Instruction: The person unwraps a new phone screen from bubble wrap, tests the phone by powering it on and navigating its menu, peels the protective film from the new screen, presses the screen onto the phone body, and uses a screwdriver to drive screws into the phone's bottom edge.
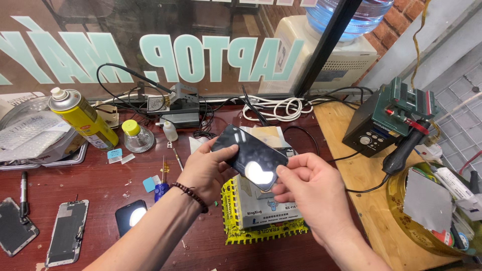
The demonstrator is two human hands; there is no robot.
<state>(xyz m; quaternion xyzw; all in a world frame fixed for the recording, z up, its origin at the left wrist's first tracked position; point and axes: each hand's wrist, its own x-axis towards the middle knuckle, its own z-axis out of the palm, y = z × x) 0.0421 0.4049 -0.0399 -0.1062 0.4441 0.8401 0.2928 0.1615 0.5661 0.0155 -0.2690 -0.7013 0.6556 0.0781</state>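
Observation:
A black smartphone (249, 155) with a glossy screen is held tilted above the bench, reflecting a bright light. My left hand (205, 168) grips its left edge, thumb on the glass; a dark bead bracelet is on that wrist. My right hand (311, 188) pinches the phone's lower right corner between thumb and fingers. Beneath them lies a grey pad with yellow tape edging (261, 216).
A yellow spray can (83, 118), a small glass jar with yellow lid (135, 136) and tangled cables sit behind. Two opened phone bodies (68, 232) and a black marker (23, 193) lie at left. A hot-air station (384, 123) stands on the wooden board at right, beside a round tray of parts (432, 206).

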